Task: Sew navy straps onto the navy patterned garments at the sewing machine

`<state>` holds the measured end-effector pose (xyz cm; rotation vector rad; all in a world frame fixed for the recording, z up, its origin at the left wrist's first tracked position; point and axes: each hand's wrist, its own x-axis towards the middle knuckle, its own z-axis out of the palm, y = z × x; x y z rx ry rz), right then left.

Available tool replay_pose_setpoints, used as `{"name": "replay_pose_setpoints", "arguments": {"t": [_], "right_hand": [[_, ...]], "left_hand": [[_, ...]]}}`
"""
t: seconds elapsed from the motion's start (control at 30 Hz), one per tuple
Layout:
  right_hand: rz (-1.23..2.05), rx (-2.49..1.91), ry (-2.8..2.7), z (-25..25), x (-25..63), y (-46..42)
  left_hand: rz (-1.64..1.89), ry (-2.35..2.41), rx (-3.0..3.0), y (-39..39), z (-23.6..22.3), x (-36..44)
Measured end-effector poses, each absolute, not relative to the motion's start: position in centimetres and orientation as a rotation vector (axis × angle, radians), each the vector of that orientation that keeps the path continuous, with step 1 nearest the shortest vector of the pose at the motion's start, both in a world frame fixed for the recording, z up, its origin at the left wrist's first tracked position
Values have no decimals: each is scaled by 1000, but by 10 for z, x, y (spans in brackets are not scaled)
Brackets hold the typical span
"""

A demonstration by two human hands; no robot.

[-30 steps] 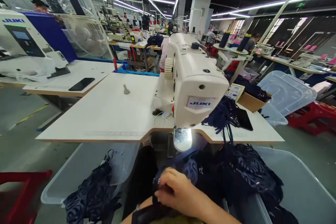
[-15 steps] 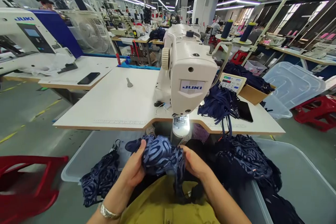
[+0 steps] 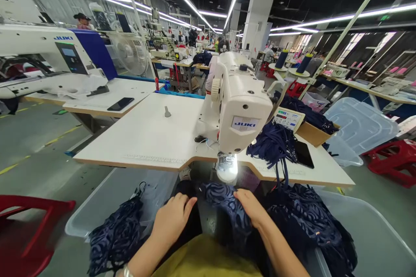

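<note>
A dark blue patterned bra hangs below the sewing machine head, in front of my lap, somewhat blurred. My right hand grips its right edge between thumb and fingers. To the left, my left hand has its thumb stretched away from the bent fingers, with no cloth visible between them. Dark fabric behind the left fingertips is hard to make out. Above the bra stands the white JUKI sewing machine, its needle area brightly lit.
Patterned bras lie heaped at left and right, by clear plastic bins. On the white table are a small grey metal piece, navy straps and a black phone. A red stool stands at left.
My left hand has come off the bra and turned palm down. My right hand still grips the bra, which now hangs lower and further right. The view has tilted up slightly.
</note>
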<state>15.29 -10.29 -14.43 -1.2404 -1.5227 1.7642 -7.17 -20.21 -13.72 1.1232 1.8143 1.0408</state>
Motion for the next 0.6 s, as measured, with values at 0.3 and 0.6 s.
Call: {"name": "replay_pose_setpoints", "arguments": {"t": [0.3, 0.6], "right_hand": [[1437, -1051, -1711, -133, 144, -102], [756, -1332, -2346, -144, 153, -75]], "left_hand": [[599, 1619, 2514, -166, -142, -23], [318, 1782, 2361, -152, -160, -14]]}}
